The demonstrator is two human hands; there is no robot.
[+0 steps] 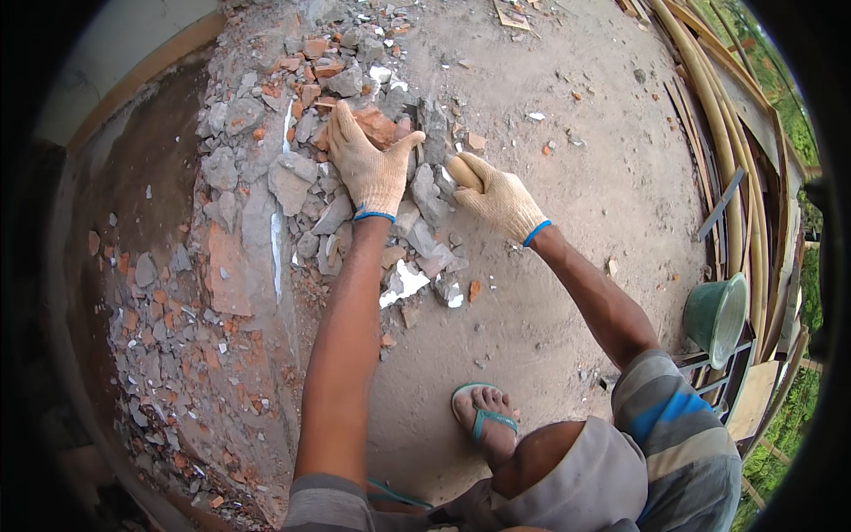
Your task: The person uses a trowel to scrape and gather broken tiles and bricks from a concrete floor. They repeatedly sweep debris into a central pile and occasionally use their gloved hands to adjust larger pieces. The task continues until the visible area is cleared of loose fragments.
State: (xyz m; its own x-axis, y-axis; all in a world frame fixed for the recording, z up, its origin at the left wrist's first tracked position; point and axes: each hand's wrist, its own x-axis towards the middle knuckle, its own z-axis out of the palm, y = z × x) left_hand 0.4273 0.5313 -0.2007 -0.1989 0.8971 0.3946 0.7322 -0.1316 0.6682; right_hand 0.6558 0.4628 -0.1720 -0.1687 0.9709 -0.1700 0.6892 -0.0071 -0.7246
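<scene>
Both my hands wear cream knitted gloves with blue cuffs. My left hand [368, 173] reaches into a heap of broken masonry, thumb and fingers stretched wide apart. A reddish-orange brick chunk [376, 127] lies between that thumb and the fingers, against the hand. To the right, at the heap's edge, my right hand [498, 195] has its fingers curled inward beside a long grey mortar chunk [428, 192]. What those curled fingers hold, if anything, is hidden. Grey and white rubble pieces [406, 282] lie just below my hands.
A broken wall base [232, 266] strewn with brick and mortar bits runs along the left. Bare dusty ground [550, 97] spreads to the right. Long bamboo poles [722, 133] and boards line the right edge, with a green bucket [700, 312] near them. My sandalled foot [487, 417] stands below.
</scene>
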